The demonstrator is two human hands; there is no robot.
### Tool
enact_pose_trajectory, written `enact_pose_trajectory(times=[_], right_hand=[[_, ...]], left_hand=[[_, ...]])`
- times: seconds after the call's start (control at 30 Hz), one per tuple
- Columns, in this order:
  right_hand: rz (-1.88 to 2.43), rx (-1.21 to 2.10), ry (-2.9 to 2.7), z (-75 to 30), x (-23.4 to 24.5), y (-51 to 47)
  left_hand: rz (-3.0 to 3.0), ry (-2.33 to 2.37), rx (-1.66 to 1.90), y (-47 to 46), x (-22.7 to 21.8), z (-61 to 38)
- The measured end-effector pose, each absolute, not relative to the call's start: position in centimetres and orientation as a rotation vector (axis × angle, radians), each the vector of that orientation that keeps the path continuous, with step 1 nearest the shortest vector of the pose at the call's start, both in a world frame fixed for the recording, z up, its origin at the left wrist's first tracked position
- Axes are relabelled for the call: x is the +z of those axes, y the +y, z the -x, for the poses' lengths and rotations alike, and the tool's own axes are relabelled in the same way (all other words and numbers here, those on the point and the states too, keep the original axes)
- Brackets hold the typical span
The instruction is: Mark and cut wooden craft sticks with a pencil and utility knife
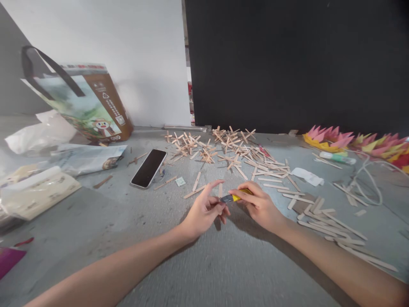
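Note:
My right hand (260, 204) is closed round a small yellow utility knife (238, 197), its grey blade end pointing left. My left hand (206, 209) meets it at that tip, thumb and fingers pinched against the blade end, the forefinger stretched out above. What the left fingers pinch, if anything besides the tip, is hidden. Both hands hover just over the grey floor (204, 264). Loose wooden craft sticks (194, 189) lie right behind the hands.
Glued stick crosses (204, 149) are scattered at the back. More loose sticks (332, 221) lie to the right. A black phone (148, 167) lies left of centre. A paper bag (86, 106), plastic packets (35, 192), paper flowers (329, 138), a glue tube (337, 157) and a cord (367, 183) surround.

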State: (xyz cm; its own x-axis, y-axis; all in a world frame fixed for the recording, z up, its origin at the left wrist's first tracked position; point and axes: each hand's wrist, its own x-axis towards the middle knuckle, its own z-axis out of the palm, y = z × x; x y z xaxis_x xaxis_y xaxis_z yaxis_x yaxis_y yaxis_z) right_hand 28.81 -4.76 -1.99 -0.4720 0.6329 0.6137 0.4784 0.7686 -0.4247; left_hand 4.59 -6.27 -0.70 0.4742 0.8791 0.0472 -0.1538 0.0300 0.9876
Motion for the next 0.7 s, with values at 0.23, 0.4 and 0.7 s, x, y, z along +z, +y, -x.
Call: enact_pose_trajectory(times=[0.23,0.4,0.7], right_hand=[[0.823,0.242,-2.182,-28.7,-1.88,-4.91],[0.809,0.22,-2.188,-28.69,-2.01,-4.81],[0.838,0.172,-2.218,-28.85,-2.32,-4.65]], left_hand=[[-1.335,0.726,0.89,-6.0,-1.34,-4.64],[-1.329,0.744,0.889,-5.98,-1.43,-4.73],[-1.393,0.763,0.865,-5.92,-1.71,-4.56]])
